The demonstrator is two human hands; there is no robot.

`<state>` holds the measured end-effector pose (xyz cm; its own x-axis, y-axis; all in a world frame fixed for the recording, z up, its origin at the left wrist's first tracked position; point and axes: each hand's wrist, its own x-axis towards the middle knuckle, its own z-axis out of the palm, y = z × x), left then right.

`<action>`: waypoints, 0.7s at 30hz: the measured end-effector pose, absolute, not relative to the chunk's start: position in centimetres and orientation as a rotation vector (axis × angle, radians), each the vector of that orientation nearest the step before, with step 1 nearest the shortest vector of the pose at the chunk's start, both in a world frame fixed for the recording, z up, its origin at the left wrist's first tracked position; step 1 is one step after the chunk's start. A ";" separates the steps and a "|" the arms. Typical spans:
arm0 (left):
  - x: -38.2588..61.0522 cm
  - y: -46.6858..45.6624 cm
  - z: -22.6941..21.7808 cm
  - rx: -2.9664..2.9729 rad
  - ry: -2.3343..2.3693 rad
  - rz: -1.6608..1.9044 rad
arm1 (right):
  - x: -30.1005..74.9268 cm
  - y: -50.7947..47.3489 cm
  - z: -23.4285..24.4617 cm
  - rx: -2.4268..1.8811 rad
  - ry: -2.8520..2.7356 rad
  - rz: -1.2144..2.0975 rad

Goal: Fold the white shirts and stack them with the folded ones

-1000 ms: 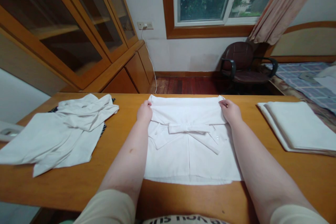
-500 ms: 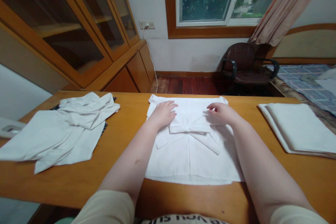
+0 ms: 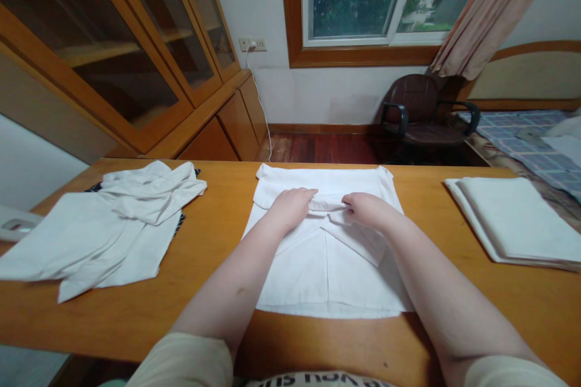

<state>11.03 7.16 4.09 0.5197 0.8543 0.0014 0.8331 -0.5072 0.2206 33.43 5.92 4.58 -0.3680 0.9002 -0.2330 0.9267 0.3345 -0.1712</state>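
Observation:
A white shirt [image 3: 299, 281] lies folded on the wooden table in front of me, its lower edge towards me. My left hand [image 3: 293, 208] is closed on the left part of the raised collar band, with fingertips curled over the cloth. From the other side, my right hand [image 3: 367, 210] pinches the right end of the same band between thumb and fingers. A short gap separates the hands, and the band [image 3: 327, 204] runs across it. Below them, flat folded flaps of the shirt spread out in a V shape. My forearms cover parts of both shirt sides.
Crumpled white cloth [image 3: 122, 224] lies at the table's left, over something dark and patterned. A neat stack of folded white cloth [image 3: 521, 217] is on the right. Beyond the table [image 3: 213, 290] stand a glass-fronted cabinet [image 3: 195, 97], an office chair [image 3: 420, 112] and a bed [image 3: 521, 133].
My hands have moved closer together and closed on the collar band, which is lifted and shifted away from me. Earlier they rested with fingers apart on the shirt's upper part.

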 end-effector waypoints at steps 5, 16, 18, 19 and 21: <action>11.0 7.0 4.2 2.594 1.283 0.122 | 33.0 6.3 4.1 1.800 2.495 -0.226; 11.2 7.6 3.7 2.596 1.446 0.272 | 33.0 5.9 4.7 1.660 2.558 -0.157; 11.2 7.5 4.0 2.586 1.464 0.318 | 33.0 6.0 4.7 1.648 2.590 -0.084; 11.2 7.5 4.1 2.581 1.474 0.342 | 33.0 6.0 4.7 1.657 2.610 -0.043; 11.2 7.4 4.4 2.574 1.497 0.399 | 33.1 6.1 4.7 1.713 2.660 0.042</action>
<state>11.22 7.43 4.44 0.4709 0.8678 0.1586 0.8314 -0.4967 0.2491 33.11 6.10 4.72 -0.4137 0.9098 0.0331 0.9104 0.4136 0.0105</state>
